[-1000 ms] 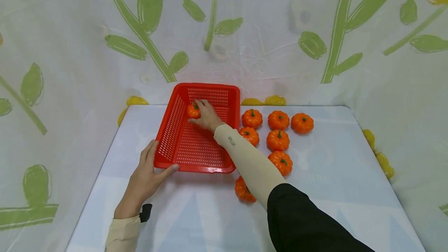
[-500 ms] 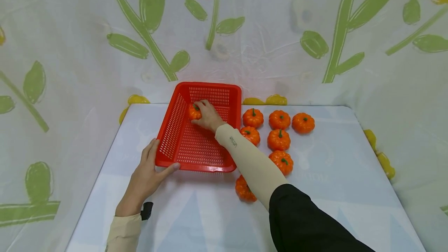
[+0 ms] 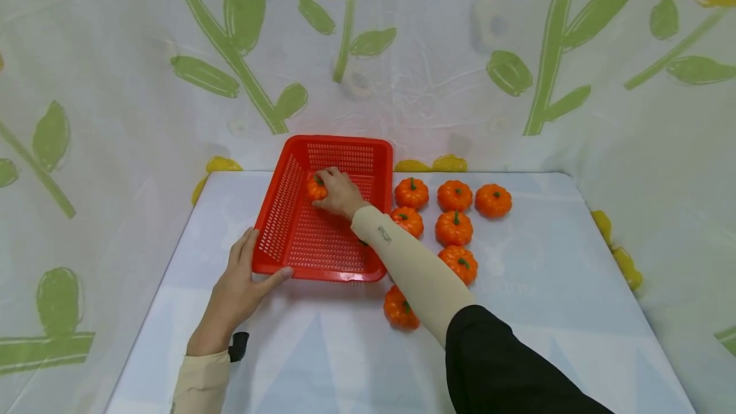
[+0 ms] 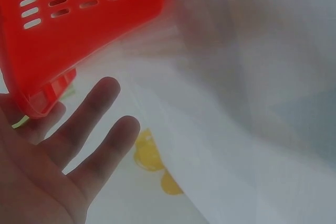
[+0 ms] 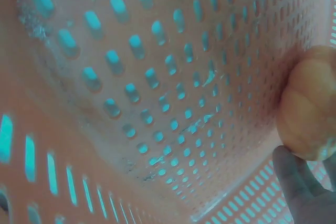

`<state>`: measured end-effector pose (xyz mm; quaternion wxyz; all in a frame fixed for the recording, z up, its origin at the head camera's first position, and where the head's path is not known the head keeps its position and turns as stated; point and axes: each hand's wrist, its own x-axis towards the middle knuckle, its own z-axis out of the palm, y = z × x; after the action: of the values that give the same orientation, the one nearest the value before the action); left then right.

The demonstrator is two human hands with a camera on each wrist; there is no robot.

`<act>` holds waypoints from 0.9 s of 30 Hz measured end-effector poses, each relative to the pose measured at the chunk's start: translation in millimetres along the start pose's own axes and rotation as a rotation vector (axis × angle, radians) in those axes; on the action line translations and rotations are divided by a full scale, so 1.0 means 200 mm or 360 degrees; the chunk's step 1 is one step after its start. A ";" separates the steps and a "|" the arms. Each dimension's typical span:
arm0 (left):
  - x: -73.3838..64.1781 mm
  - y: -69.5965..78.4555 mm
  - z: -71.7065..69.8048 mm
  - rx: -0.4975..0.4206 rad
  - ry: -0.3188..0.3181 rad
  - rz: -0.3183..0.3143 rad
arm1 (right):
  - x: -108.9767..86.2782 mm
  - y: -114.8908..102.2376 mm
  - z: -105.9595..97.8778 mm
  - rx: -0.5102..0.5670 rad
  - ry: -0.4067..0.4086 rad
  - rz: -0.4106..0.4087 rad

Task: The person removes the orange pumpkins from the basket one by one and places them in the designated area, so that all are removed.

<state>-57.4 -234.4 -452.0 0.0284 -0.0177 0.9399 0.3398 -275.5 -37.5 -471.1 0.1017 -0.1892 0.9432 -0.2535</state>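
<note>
A red perforated plastic basket (image 3: 322, 275) stands at the back of the table. Inside, near its far left, sits a small orange pumpkin (image 3: 315, 188) with a green stem. My right hand (image 3: 342, 195) reaches over the basket's right rim and holds this pumpkin from its right side. In the right wrist view, fingertips (image 5: 286, 163) meet the underside of the pumpkin (image 5: 311, 103) beside the perforated wall. My left hand (image 3: 241, 289) spans the near left corner, thumb along the front rim. The left wrist view shows its fingers (image 4: 107, 148) straight and spread beside the basket (image 4: 94, 30).
Several more small pumpkins (image 3: 454, 229) lie on the white table (image 3: 535, 312) right of the basket. One nearer pumpkin (image 3: 399, 308) is partly hidden by the right forearm. A flower-patterned curtain (image 3: 425, 82) hangs behind and beside the table.
The right hand's fingers have drawn in round the pumpkin in the basket, and it sits slightly nearer the front. The left hand stays at the basket's corner.
</note>
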 end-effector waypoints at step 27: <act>0.00 0.02 -0.01 0.0043 -0.0045 -0.0018 | -0.35 -0.05 -0.47 0.0109 0.0397 -0.0499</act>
<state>-57.1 -232.8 -447.0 0.0437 -0.0178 0.9438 0.3270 -235.5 25.1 -378.8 -0.0503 -0.2972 0.8983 -0.3196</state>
